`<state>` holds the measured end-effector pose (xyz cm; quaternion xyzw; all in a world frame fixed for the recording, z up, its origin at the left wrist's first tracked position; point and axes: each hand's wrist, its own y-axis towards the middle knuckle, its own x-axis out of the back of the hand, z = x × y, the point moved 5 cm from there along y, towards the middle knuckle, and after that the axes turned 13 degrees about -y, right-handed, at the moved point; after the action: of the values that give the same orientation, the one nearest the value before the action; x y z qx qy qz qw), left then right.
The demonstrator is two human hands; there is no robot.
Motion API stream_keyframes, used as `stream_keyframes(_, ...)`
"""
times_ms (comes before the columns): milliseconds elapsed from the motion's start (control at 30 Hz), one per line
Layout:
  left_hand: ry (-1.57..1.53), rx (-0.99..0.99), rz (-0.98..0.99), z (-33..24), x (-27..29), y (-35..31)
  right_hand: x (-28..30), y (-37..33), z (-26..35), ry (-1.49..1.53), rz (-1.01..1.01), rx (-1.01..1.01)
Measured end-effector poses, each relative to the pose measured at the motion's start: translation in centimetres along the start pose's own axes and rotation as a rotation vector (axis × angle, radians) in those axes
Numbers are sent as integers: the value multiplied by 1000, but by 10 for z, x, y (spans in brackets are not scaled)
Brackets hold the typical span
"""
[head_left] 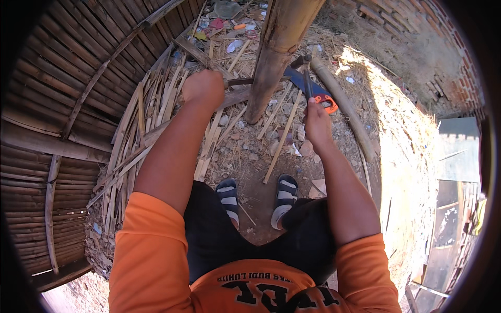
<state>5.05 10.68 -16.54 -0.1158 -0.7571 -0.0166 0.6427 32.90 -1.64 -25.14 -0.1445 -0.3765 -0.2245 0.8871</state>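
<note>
A thick bamboo pole (pixel 265 73) rises from the ground in front of me, leaning slightly right toward its top. My left hand (pixel 203 88) is closed around the handle of a narrow dark-bladed tool, left of the pole. Its blade (pixel 241 81) runs sideways to the pole; whether the tip is in the bamboo or behind it, I cannot tell. To the pole's right, my right hand (pixel 318 122) grips a hammer (pixel 308 78), head pointing away from me. Behind the hammer lies a handsaw (pixel 296 80) with a blue blade and orange handle.
Split bamboo strips (pixel 162 99) pile up at the left beside a bamboo-slat wall (pixel 78 78). A bamboo length (pixel 344 107) lies at the right. Rubble, straw and litter (pixel 235 46) cover the ground. A brick wall (pixel 417 31) stands far right. My sandaled feet (pixel 286 195) are apart.
</note>
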Motion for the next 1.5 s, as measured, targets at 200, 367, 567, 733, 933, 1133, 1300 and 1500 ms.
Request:
stream_keyframes(200, 11, 3, 3, -1, 5, -3, 1, 2, -7, 109, -161, 124)
stream_keyframes(367, -53, -5, 9, 8, -17, 2, -12, 6, -10, 186, -20, 19)
stream_keyframes(567, -167, -29, 21, 7, -58, -2, 3, 2, 3, 12, -62, 131)
stream_keyframes(733, -162, -64, 91, -3, -53, 10, 9, 2, -20, 96, 30, -61)
stream_keyframes(933, -174, -14, 85, 2, -49, 17, 38, -3, 5, 401, -47, -105)
stream_keyframes(1133, -129, 3, 79, 6, -48, 6, 42, -5, 11, 223, -105, 52)
stream_keyframes(1300, -135, -30, 38, 11, -53, 13, 12, -2, -8, -167, -54, 198)
stream_keyframes(1500, -122, 16, 30, 15, -53, 6, 43, -1, 12, 160, -21, 10)
